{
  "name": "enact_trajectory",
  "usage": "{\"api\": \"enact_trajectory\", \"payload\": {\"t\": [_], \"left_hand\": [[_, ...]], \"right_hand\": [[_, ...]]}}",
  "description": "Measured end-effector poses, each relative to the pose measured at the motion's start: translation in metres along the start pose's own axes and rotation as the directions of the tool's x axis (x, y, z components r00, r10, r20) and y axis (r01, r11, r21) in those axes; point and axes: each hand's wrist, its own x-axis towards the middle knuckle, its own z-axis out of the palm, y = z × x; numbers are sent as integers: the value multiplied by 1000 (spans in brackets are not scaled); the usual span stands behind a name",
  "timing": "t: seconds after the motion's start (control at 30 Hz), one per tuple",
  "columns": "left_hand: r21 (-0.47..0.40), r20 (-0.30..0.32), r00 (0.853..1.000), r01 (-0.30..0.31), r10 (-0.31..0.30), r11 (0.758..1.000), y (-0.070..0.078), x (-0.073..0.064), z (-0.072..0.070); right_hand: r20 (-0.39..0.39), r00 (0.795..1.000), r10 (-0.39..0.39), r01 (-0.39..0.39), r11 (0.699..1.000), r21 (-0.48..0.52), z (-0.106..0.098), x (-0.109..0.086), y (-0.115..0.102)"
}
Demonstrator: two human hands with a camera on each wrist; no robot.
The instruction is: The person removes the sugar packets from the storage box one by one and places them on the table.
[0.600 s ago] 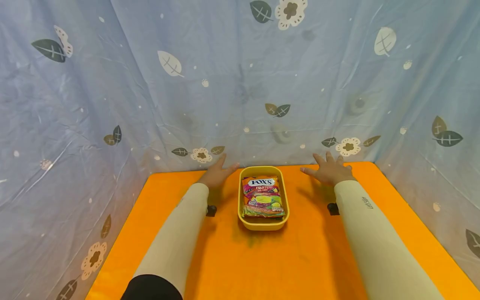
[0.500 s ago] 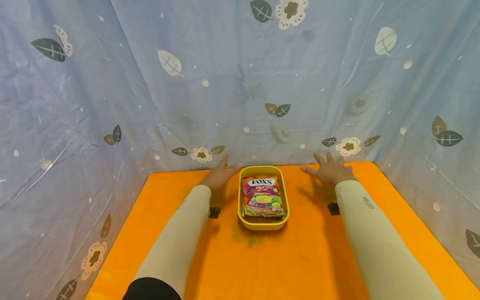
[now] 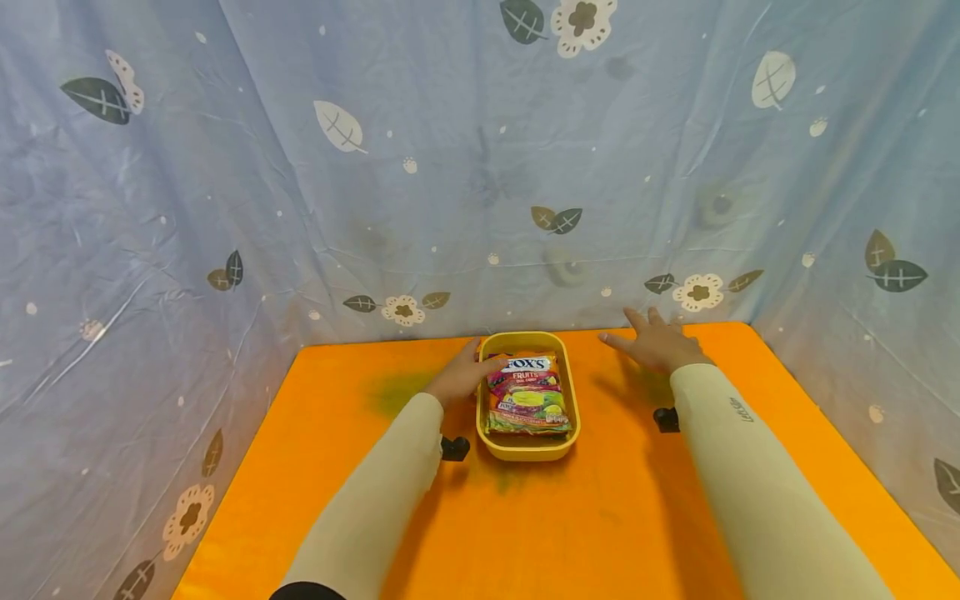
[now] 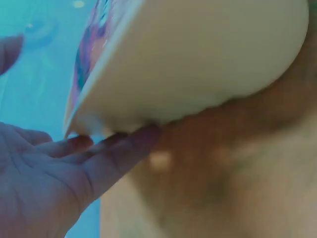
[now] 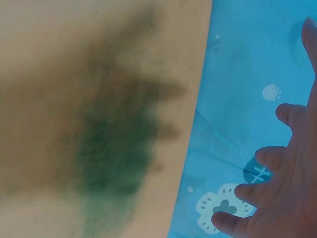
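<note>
Both arms [image 3: 757,475] reach forward, the left grip [image 3: 459,375] with fingers [image 4: 116,161] extended and thumb [image 4: 9,53] apart, the right grip [image 3: 658,345] splayed.

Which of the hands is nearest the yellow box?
The left hand: its thumb reaches over the box. The right hand is apart, with orange table showing between.

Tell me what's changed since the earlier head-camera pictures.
The left hand has moved right and a little nearer the wearer, up to the tray: its thumb now reaches over the left rim, and its fingers are at the outer wall. No firm grip shows yet, and nothing was let go. The right hand stayed nearly where it was, apart from the tray; the tray and candy pack stayed put.
</note>
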Motion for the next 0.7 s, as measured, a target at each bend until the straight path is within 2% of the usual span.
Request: {"api": "enact_trajectory", "payload": {"t": [0.23,0.43,0.6,0.7], "left_hand": [[-62,-57,997,50,-54,997,-11,-2,11],[-144,-41,998,38,-44,989,-22,-2,10],[-193,-24,999,37,-42,981,-31,-3,8],[-229,-12,999,30,-34,973,-34,-4,6]], "right_hand": [[48,998,-33,28,996,90,6,1,-11],[29,994,-107,101,980,169,13,5,-16],[41,990,-136,118,947,297,16,2,-23],[73,987,-140,99,909,405,15,-3,-31]]}}
